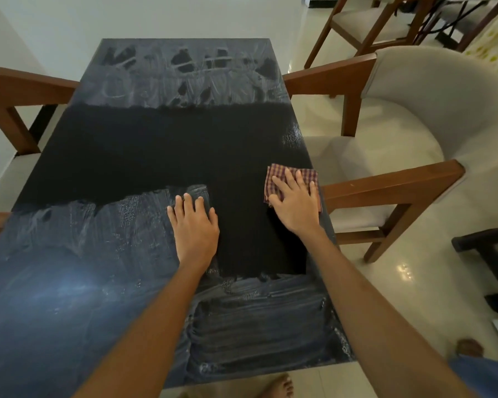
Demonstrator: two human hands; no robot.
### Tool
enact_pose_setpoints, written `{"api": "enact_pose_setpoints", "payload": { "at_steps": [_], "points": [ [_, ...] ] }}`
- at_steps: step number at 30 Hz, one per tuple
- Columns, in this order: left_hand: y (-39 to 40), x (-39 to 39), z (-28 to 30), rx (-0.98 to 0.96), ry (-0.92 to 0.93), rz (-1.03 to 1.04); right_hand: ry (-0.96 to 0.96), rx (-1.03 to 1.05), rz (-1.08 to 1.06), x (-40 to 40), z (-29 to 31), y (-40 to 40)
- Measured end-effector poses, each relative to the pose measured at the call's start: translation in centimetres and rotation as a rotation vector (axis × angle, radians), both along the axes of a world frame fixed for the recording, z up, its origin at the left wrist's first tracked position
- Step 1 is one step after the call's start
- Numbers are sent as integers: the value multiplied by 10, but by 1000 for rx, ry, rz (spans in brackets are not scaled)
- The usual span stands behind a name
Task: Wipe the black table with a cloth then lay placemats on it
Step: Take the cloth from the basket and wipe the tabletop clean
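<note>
**Wiping the right edge, dusty patches left on three sides**

I have my right hand point(295, 201) pressed flat on the checked cloth point(282, 176), fingers straight and spread, nothing curled round it. The cloth lies at the right edge of the black table point(144, 145), one corner just over the rim. My left hand point(194, 225) rests open on the bare tabletop beside it, fingers straight, holding nothing, bracing me as I lean in.

To do this step well, I judge I should keep the palm weight even over the whole cloth and pull in long overlapping strokes, working from the clean dark band into the grey film. That film covers the far end, the near left part and the strip nearest me. A small smeared patch also sits on the right edge beyond the cloth. I would refold the cloth once it loads up, or it may only smear the dust about.

I see no placemats anywhere in view, so I cannot tell where they are kept. The near left corner of the table is cut off, and glare on the near left hides how dirty that part is. The cloth's underside is hidden under my palm. Wooden armchairs point(408, 116) flank the table, partly cropped.
</note>
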State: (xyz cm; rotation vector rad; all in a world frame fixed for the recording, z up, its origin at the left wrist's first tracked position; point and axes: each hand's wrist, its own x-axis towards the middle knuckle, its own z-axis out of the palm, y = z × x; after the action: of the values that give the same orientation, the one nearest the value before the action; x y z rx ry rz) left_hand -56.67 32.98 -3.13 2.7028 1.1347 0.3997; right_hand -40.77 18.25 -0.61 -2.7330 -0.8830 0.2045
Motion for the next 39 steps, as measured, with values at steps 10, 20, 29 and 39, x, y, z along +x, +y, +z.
{"api": "enact_pose_setpoints", "payload": {
  "at_steps": [10,20,29,39],
  "points": [
    [-2,1,4,-18,16,9,-12,-15,6,-80,-3,-76],
    [0,0,2,-31,1,13,7,34,-15,52,0,6],
    [-1,0,2,-42,8,28,108,57,6,126,9,54],
    [1,1,-2,-36,4,44,112,57,17,179,8,96]
  ]
}}
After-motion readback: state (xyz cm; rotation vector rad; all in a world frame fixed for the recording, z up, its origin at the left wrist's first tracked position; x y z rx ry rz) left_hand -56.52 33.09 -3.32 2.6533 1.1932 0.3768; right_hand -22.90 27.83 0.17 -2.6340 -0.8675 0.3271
